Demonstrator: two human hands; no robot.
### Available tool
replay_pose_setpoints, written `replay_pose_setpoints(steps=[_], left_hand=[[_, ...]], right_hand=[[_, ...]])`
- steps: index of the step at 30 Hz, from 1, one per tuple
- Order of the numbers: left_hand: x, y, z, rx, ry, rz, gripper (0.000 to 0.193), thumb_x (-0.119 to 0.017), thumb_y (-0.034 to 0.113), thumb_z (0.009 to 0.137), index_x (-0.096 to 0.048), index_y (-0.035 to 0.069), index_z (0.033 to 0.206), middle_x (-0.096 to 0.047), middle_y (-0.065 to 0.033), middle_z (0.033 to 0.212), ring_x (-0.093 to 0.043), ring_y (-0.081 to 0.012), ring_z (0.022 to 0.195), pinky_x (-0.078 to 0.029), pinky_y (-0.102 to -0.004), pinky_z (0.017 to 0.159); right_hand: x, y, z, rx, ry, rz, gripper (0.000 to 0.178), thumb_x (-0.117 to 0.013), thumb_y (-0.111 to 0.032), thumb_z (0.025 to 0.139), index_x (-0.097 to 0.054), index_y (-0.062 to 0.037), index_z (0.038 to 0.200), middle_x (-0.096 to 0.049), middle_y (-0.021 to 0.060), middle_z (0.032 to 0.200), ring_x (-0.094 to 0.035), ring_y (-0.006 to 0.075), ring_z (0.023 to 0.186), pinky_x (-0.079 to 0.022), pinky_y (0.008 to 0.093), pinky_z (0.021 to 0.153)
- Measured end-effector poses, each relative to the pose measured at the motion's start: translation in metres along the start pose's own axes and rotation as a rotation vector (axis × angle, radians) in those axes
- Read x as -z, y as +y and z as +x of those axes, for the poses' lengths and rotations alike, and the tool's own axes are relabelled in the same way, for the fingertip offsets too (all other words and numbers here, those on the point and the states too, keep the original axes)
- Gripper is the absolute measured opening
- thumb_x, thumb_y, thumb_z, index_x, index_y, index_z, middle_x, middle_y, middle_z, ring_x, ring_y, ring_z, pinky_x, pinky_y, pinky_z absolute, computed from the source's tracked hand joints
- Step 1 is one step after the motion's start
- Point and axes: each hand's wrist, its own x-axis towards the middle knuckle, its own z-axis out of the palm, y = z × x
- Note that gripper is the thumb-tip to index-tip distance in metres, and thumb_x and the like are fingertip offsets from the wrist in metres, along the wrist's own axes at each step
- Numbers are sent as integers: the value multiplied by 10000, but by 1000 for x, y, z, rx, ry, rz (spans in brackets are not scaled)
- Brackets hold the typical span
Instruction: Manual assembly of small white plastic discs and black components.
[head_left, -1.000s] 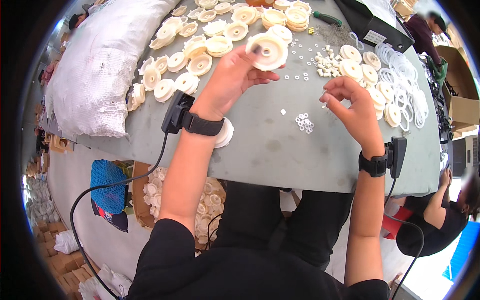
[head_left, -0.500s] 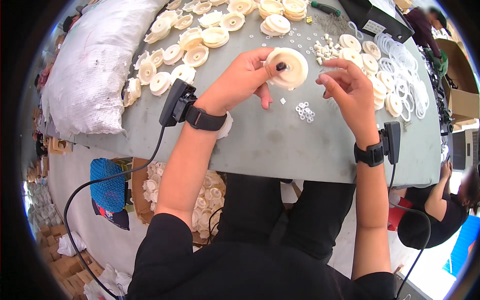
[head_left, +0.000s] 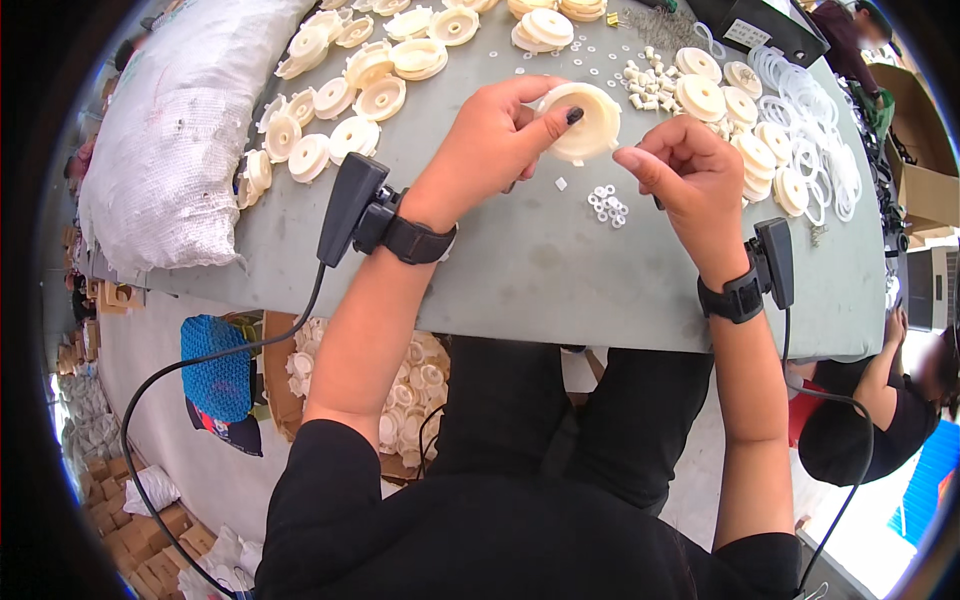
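Note:
My left hand point(head_left: 492, 145) grips a round cream plastic housing point(head_left: 597, 122) above the table, thumb laid across its face and fingers behind it. The hollow inside of this housing is turned toward me. Just right of it is my right hand point(head_left: 690, 172), its fingers curled and thumb pressed against the index finger. Anything in that pinch is too small or hidden to make out. Below the housing, small white washers point(head_left: 608, 207) lie in a little cluster, with a tiny white square piece point(head_left: 561, 184) beside them.
Cream housings point(head_left: 381, 98) spread over the table's far left, next to a stuffed white sack point(head_left: 190, 130). Small white plugs point(head_left: 652, 85), cream discs point(head_left: 700, 97) and clear rings point(head_left: 806, 120) lie to the right. A black box point(head_left: 765, 30) stands behind; a carton of parts point(head_left: 405, 400) sits below.
My right hand's fingers have drawn together from a looser, spread pose, and that hand sits a little lower. The housing in my left hand has tilted to show more of its hollow.

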Motion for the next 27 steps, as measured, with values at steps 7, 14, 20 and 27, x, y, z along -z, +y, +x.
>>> replay_pose_setpoints(steps=[7, 14, 20, 27], left_hand=[[-8, -10, 1, -21, -30, -86, 290, -545, 272, 896, -536, 23, 1045, -574, -9, 685, -506, -44, 504, -408, -188, 444], [-7, 1, -6, -95, -93, 100, 274, -517, 159, 889, -507, -20, 1096, -611, -41, 860, -579, -67, 748, -457, -197, 649], [-10, -4, -4, -108, -113, -125, 333, -545, 118, 871, -482, -39, 1157, -615, -81, 983, -607, -114, 864, -478, -228, 747], [-8, -7, 1, -36, -167, -279, 345, -542, 90, 871, -457, -69, 1165, -607, -124, 1031, -636, -190, 849, -515, -284, 781]], right_hand=[[-10, 6, 2, 79, -22, 43, 188, -687, -118, 779, -638, -26, 934, -643, 32, 773, -591, 63, 654, -469, 191, 577], [-12, 3, 1, -18, -43, 86, 188, -672, -72, 783, -624, 1, 950, -651, 49, 800, -592, 64, 651, -475, 181, 574], [-11, 7, 3, 37, 2, 112, 182, -675, -56, 776, -626, 7, 939, -651, 45, 781, -583, 60, 631, -471, 177, 563], [-5, 5, 5, 84, -12, -48, 163, -656, -68, 795, -639, -16, 949, -646, 39, 760, -561, 57, 602, -453, 177, 544]])
